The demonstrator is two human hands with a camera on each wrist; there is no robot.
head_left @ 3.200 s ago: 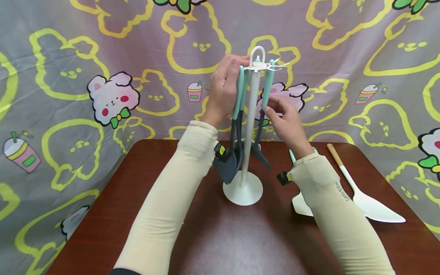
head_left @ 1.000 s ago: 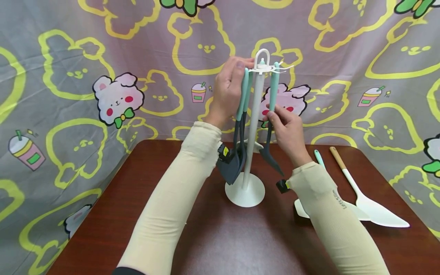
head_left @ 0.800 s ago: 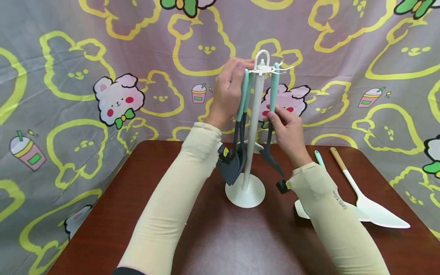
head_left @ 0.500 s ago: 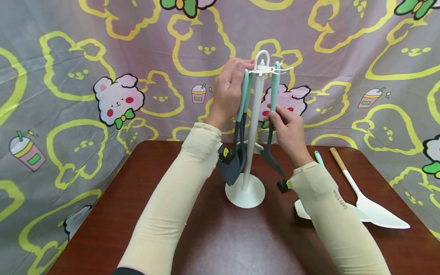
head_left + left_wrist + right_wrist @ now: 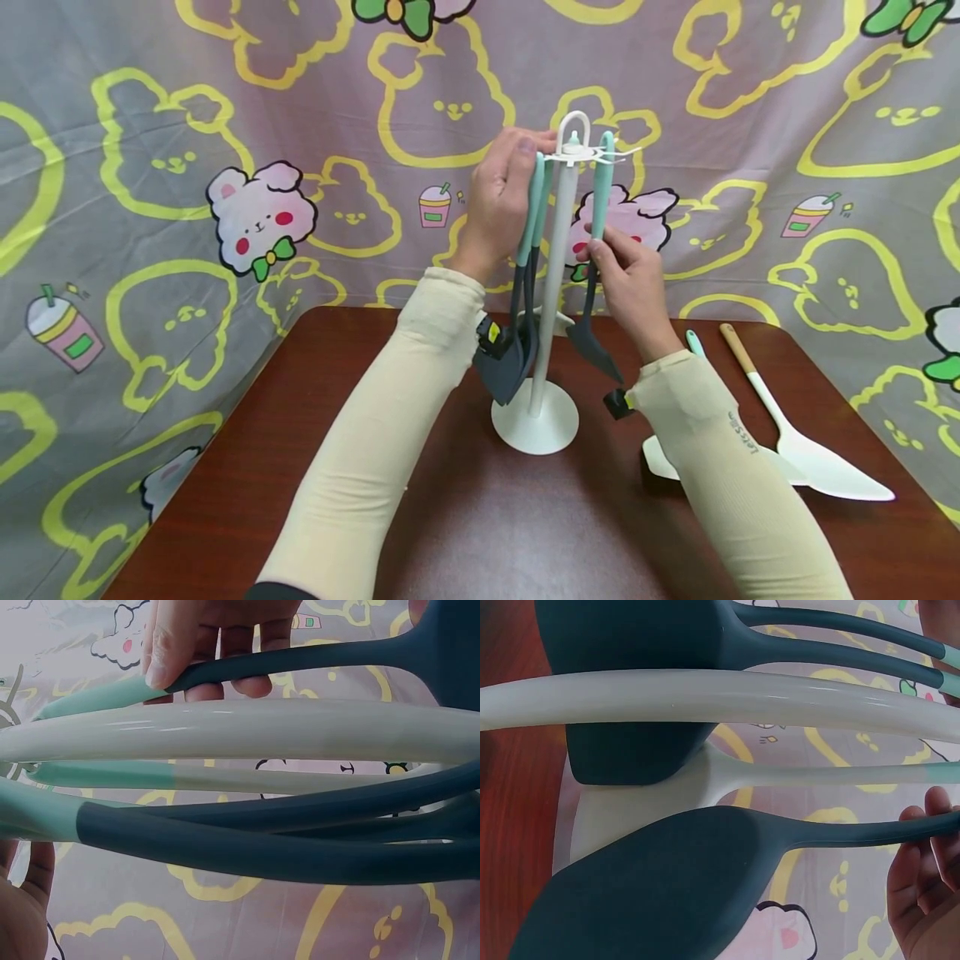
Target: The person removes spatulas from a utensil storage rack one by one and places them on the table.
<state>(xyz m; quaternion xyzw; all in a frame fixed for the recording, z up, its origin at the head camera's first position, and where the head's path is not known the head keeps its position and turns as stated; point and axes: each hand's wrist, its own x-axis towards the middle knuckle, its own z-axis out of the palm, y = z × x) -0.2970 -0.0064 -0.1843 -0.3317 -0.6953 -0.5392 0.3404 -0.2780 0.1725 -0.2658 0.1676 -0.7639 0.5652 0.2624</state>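
A white stand [image 5: 558, 250] with a round base [image 5: 535, 433] rises from the table. My left hand [image 5: 498, 196] is at its top left, fingertips at the hook ring [image 5: 573, 153], beside the mint handles of hanging dark utensils [image 5: 504, 371]. On the right of the pole, my right hand [image 5: 633, 279] pinches a dark utensil [image 5: 592, 346] where its mint handle meets the dark shaft; the handle's top is at the ring. A white utensil [image 5: 630, 810] hangs behind the pole in the right wrist view. What the left fingertips touch is partly hidden.
On the table [image 5: 300, 433] at the right lie a white utensil with a wooden handle [image 5: 813, 458] and a white one with a mint handle [image 5: 696, 343], partly under the right sleeve. A patterned curtain [image 5: 337, 100] hangs behind the table.
Over the last second the right hand's utensil has risen slightly at the ring. Compared with the earliest frame, the right hand sits a little lower on it. The left hand keeps its place at the ring.
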